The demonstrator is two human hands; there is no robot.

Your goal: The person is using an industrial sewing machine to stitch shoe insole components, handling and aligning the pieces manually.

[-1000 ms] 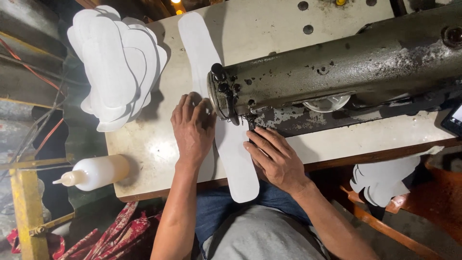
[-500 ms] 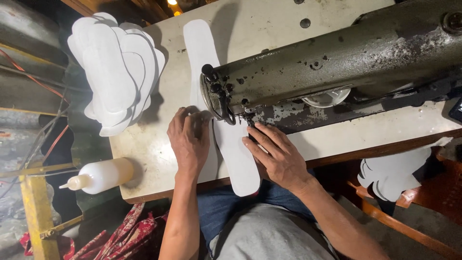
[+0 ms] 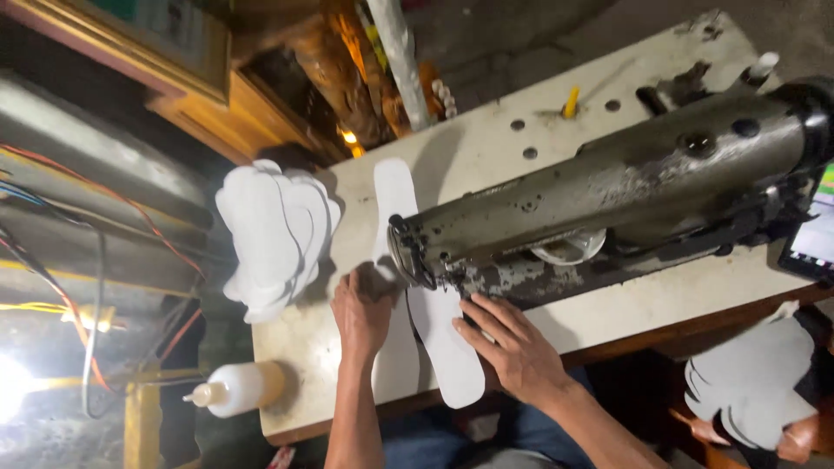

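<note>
White sole-shaped piece (image 3: 443, 347) lies flat on the desk (image 3: 660, 304), running under the head of the sewing machine (image 3: 608, 204) toward the near edge; its near tip overhangs that edge a little. A second white strip (image 3: 395, 195) shows beyond the machine head, in line with it; cannot tell if it is the same piece.

My left hand (image 3: 362, 314) lies flat, palm down, on the left side of the piece, fingers pointing at the machine head, pressing, not gripping. My right hand (image 3: 514, 346) rests on the right side of the piece, fingers spread and flat, fingertips just beside the needle area. Neither hand closes on anything.

Stack of white cut pieces (image 3: 274, 234) sits at the desk's left edge, partly overhanging. Plastic squeeze bottle (image 3: 234, 388) lies on its side at the near left corner. Yellow peg (image 3: 571, 102) stands near the far edge. More pale cut pieces (image 3: 751, 382) lie below the desk on my right.
</note>
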